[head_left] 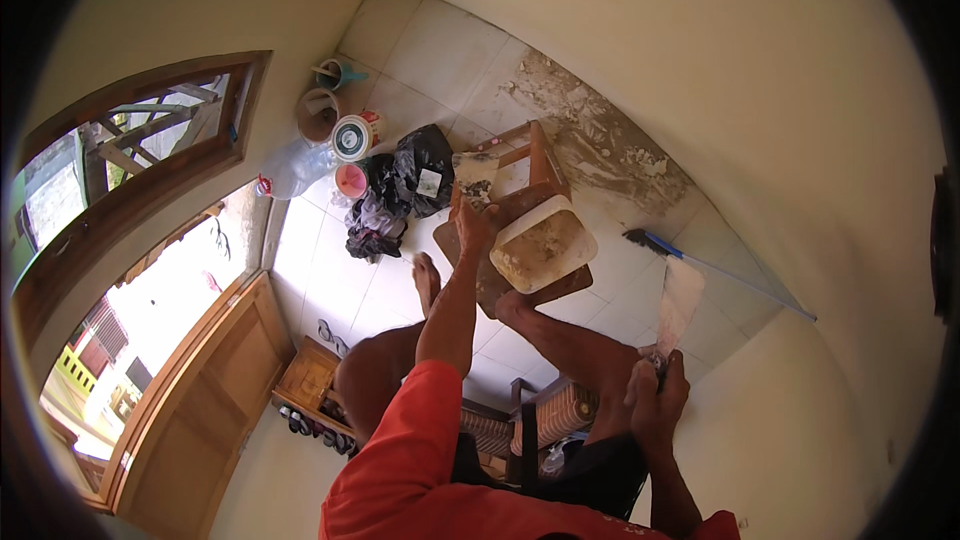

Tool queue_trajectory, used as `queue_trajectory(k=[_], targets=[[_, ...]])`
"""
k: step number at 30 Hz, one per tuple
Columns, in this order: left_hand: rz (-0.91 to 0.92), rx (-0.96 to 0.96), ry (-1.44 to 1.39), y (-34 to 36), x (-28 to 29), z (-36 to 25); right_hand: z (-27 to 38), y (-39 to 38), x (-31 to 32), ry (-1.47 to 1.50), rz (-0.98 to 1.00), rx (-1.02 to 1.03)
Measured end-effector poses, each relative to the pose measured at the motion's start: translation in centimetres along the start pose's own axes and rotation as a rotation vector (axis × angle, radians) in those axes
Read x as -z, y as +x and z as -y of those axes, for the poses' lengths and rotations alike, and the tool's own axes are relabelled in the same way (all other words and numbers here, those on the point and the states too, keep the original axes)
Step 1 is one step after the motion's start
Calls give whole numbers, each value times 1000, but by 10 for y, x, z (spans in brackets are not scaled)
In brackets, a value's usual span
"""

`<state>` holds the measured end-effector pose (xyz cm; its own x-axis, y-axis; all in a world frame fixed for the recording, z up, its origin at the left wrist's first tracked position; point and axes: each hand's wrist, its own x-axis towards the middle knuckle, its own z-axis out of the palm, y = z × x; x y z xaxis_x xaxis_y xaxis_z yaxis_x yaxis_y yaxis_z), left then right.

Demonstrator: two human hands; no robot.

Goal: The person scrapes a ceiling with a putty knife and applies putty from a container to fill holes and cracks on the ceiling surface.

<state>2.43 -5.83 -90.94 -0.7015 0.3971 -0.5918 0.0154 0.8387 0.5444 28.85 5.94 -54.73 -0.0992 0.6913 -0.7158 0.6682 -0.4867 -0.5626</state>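
Fingers of the left hand are, in the head view, wrapped round the near end of a smeared scraper, whose flat blade points away from the person, just beside a pale tub. That tub has brown residue inside and sits on a brown board, near the person's feet. Off to the right, the right hand is closed on the handle of a broad trowel, blade upward in the view and well apart from the tub. A brush with a blue handle lies on the tiles near the trowel. Beyond the board, pale rubble is spread along the wall; a black bag and a white bucket stand to the left.
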Motion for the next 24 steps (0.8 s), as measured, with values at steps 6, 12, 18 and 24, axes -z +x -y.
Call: queue_trajectory(k=[6, 12, 18, 24], targets=[[-23, -15, -55, -8, 4, -12, 6, 0, -1, 132, 37, -17], [13, 36, -70, -10, 5, -17, 11, 3, -2, 128, 50, -3], [-5, 62, -8, -10, 3, -20, 18, 11, -10, 86, 27, -18], [-18, 34, 48, -4, 0, 0, 21, 10, -14, 110, 4, -44]])
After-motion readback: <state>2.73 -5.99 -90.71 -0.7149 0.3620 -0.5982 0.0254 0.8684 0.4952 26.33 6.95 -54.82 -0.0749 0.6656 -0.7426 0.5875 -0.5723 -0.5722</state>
